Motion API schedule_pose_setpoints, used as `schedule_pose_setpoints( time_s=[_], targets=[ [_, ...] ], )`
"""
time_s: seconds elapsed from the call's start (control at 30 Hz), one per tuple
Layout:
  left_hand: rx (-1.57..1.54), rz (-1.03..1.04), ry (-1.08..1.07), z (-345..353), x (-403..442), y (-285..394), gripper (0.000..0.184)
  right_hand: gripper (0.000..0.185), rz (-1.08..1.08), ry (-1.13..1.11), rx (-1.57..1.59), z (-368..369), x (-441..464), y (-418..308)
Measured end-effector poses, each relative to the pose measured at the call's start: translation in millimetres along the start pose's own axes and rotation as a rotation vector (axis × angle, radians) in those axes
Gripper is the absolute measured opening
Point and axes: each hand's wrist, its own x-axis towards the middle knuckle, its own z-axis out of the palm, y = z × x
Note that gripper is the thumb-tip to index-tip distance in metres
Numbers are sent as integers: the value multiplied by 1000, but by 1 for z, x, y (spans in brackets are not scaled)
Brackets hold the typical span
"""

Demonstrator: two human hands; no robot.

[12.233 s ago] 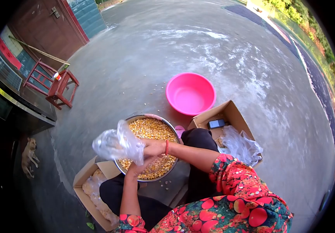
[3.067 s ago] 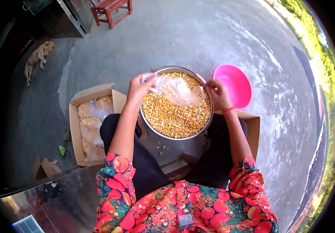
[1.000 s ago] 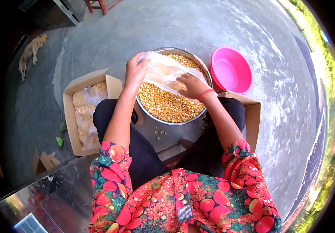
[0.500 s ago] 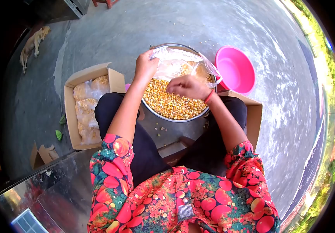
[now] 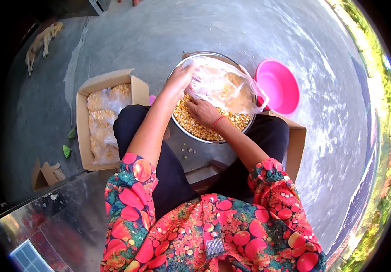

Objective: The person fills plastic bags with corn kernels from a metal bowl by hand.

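Note:
A metal basin (image 5: 199, 135) full of yellow corn kernels (image 5: 193, 123) stands between my knees. My left hand (image 5: 182, 80) is closed on the gathered edge of a clear plastic bag (image 5: 231, 86) at the basin's upper left. The bag lies spread over the far part of the corn, some kernels showing through it. My right hand (image 5: 203, 113), with a red bracelet at the wrist, reaches into the corn just below the bag, its fingertips among the kernels. Whether it holds any kernels is hidden.
A cardboard box (image 5: 83, 131) with bags of corn stands to the left, another box (image 5: 296, 143) by my right knee. A pink tub (image 5: 277, 86) sits beyond the basin at the right. A dog (image 5: 43, 43) lies at the upper left. Loose kernels dot the floor.
The bag, first bunched in my hands, now lies spread over the corn. My right hand has moved from the bag down into the kernels; my left hand still grips the bag's edge.

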Motion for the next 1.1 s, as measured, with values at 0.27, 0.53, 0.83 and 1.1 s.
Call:
schedule_pose_setpoints(
  time_s=[0.27,0.53,0.83,1.1],
  targets=[
    [296,225,3,5,-4,2,31,16,-179,127,-356,15,-23,36],
    [553,458,254,-1,26,-23,27,22,189,-144,463,-52,-14,-8],
    [655,451,242,-2,19,-22,25,18,570,-439,1153,-145,0,-7],
    [848,389,94,-2,5,-15,33,27,506,137,502,-129,8,49]
  ],
)
